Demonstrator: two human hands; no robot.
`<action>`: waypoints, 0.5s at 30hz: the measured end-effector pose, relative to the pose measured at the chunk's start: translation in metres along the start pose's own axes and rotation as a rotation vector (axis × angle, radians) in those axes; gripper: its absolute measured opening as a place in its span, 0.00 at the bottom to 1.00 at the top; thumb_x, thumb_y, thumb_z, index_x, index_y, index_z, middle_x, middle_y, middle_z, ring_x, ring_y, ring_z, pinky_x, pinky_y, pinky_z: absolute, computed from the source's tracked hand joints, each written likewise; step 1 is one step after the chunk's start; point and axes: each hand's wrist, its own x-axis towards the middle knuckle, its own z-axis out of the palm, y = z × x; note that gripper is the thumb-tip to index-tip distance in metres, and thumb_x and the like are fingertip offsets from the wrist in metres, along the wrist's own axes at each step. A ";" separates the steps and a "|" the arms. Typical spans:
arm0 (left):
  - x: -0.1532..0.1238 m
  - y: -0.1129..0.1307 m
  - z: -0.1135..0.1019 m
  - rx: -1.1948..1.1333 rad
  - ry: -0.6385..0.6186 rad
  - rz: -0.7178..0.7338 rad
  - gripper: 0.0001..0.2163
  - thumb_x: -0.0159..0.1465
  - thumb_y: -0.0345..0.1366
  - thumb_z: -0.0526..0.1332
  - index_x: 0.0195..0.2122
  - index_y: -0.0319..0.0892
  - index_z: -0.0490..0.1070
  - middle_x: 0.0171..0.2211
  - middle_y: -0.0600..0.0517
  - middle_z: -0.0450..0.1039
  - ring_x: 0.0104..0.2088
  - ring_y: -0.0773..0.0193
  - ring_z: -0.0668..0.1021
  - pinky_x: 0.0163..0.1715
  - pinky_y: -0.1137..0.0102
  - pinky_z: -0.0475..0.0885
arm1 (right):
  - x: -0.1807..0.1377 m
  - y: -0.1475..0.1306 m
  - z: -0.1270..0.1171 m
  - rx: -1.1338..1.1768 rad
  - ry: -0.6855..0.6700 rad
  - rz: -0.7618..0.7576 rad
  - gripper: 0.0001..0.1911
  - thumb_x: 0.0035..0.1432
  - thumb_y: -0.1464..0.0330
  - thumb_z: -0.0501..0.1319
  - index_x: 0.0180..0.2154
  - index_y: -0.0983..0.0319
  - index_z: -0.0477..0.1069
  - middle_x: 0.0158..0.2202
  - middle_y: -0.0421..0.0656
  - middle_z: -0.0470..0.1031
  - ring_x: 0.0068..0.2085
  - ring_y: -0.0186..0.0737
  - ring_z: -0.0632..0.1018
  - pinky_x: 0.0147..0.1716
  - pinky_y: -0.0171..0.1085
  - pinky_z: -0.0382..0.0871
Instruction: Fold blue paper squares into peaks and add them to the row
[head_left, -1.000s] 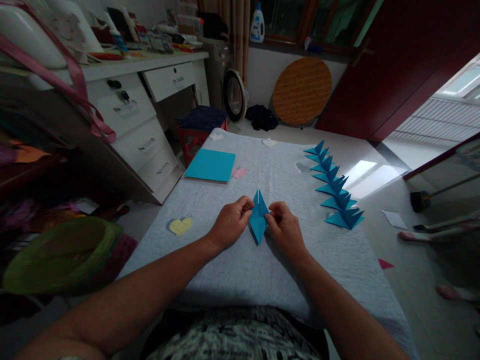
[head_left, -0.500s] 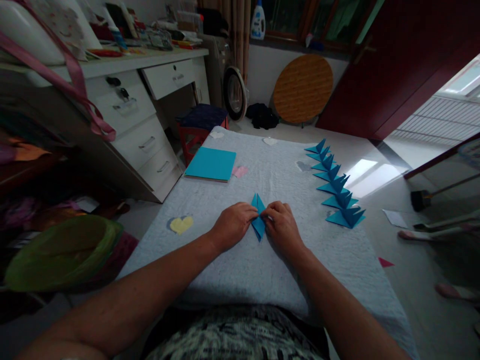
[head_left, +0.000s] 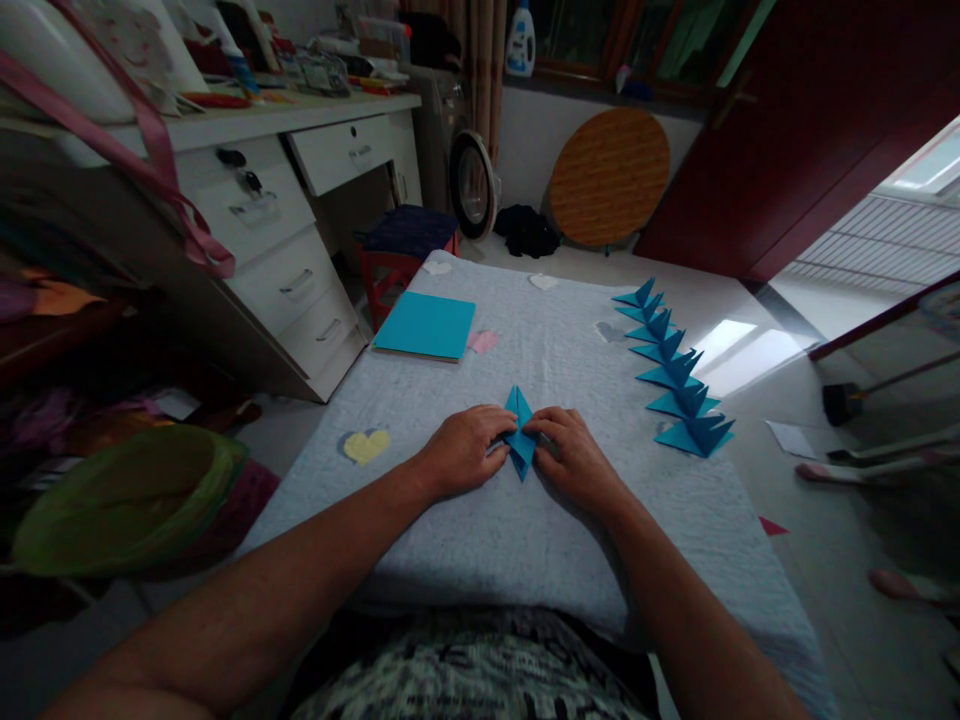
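Observation:
A folded blue origami paper [head_left: 520, 440], shaped like a narrow diamond with a split upper tip, lies on the cloth-covered table [head_left: 465, 555] in front of me. My left hand [head_left: 471, 448] grips its left edge between thumb and fingers. On the opposite edge, my right hand [head_left: 568, 452] holds it in the same way, fingers bent. Parts of both side corners are hidden under the fingertips. Along the table's right side stands a row of several folded blue paper cranes [head_left: 679, 380]. A stack of square blue paper [head_left: 425, 326] rests at the far left of the table.
A white drawer desk [head_left: 262, 215] stands to the left, with a red stool [head_left: 409, 240] beside it. A green-lined bin [head_left: 127, 500] is on the floor at left. Beyond the table are a washing machine [head_left: 472, 185] with its door open and a round wooden board [head_left: 611, 178].
My thumbs have come down toward the lower part of the diamond, and the fingers of both hands are spread a little more along its edges. The paper stays in place.

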 end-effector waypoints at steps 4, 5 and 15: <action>0.003 -0.002 0.001 0.009 0.003 -0.012 0.09 0.66 0.31 0.59 0.46 0.42 0.76 0.49 0.47 0.79 0.52 0.57 0.78 0.57 0.60 0.71 | 0.002 0.002 0.002 0.017 0.036 0.006 0.10 0.62 0.75 0.59 0.42 0.60 0.77 0.44 0.46 0.77 0.46 0.44 0.73 0.49 0.44 0.64; 0.004 -0.002 0.001 0.005 0.009 -0.016 0.09 0.66 0.30 0.59 0.45 0.43 0.76 0.48 0.48 0.79 0.51 0.57 0.78 0.56 0.60 0.71 | 0.003 0.003 0.003 0.021 0.049 0.015 0.10 0.63 0.74 0.58 0.41 0.60 0.77 0.42 0.45 0.77 0.45 0.43 0.73 0.49 0.44 0.64; 0.015 0.002 0.000 0.074 0.055 -0.189 0.01 0.64 0.31 0.64 0.35 0.41 0.75 0.37 0.49 0.73 0.42 0.57 0.75 0.46 0.61 0.70 | 0.008 0.007 0.014 -0.034 0.147 0.153 0.05 0.59 0.74 0.61 0.36 0.61 0.76 0.39 0.46 0.71 0.43 0.45 0.71 0.45 0.44 0.65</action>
